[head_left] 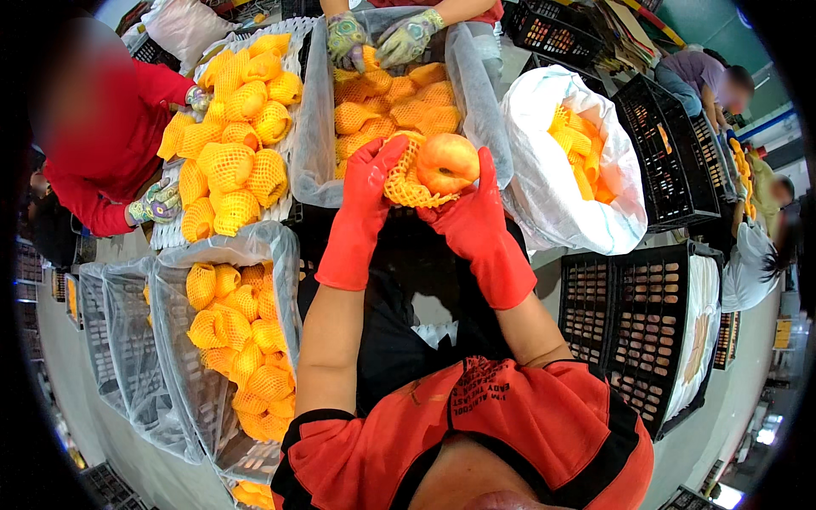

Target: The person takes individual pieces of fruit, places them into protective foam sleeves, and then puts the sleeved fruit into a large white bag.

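Upper left of the frame, a co-worker in red [98, 140] has both hands by a heap of netted fruit [234, 161]. Upper middle, the red-gloved left hand [367, 183] is gripping a yellow foam net [404, 180] bunched against a round orange fruit [449, 164], and the right hand [476, 204] kinda cups that fruit. White sack [557, 217], upper right.

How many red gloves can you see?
2. One red glove is on the left hand, which holds the yellow foam net. The other is on the right hand, cupping the round fruit. More could be hidden.
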Motion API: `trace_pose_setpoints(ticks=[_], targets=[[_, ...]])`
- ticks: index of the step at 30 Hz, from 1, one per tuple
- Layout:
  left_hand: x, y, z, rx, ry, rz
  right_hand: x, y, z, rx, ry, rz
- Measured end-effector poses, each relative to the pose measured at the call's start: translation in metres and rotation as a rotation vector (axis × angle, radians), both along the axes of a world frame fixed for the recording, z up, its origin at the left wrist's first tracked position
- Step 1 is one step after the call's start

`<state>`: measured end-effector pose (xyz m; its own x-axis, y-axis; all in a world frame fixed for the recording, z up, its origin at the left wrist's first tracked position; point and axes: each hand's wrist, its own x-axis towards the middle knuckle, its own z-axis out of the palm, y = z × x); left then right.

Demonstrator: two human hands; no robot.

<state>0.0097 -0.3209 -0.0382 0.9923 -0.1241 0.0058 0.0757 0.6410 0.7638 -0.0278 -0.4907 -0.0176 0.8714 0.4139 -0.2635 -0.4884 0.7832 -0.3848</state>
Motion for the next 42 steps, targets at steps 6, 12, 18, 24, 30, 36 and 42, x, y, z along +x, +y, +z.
trace_pose_setpoints(ticks=[6, 12, 18, 24, 30, 36, 42], targets=[[-0.015, -0.017, 0.015, 0.626, -0.314, 0.495, -0.012, 0.001, 0.016, -0.509, -0.372, -0.141], [-0.046, -0.033, 0.032, 1.014, -0.568, 0.531, 0.006, 0.0, 0.007, -0.787, -0.733, -0.59], [-0.038, -0.034, 0.016, 1.169, -0.981, 0.626, 0.011, -0.006, 0.001, -0.935, -0.842, -0.739], [-0.038, -0.019, 0.021, 0.508, -0.486, 0.217, 0.017, -0.008, -0.01, -1.344, -0.948, -0.92], [-0.004, -0.041, -0.002, 0.329, -0.275, 0.265, 0.024, 0.004, -0.01, -1.342, -1.302, -0.934], [-0.01, -0.022, 0.008, -0.224, -0.094, 0.252, 0.041, 0.013, 0.014, -1.405, -1.465, -0.416], [0.011, 0.049, 0.024, 0.18, -0.211, 0.967, 0.072, -0.016, -0.011, -1.823, -1.28, -0.169]])
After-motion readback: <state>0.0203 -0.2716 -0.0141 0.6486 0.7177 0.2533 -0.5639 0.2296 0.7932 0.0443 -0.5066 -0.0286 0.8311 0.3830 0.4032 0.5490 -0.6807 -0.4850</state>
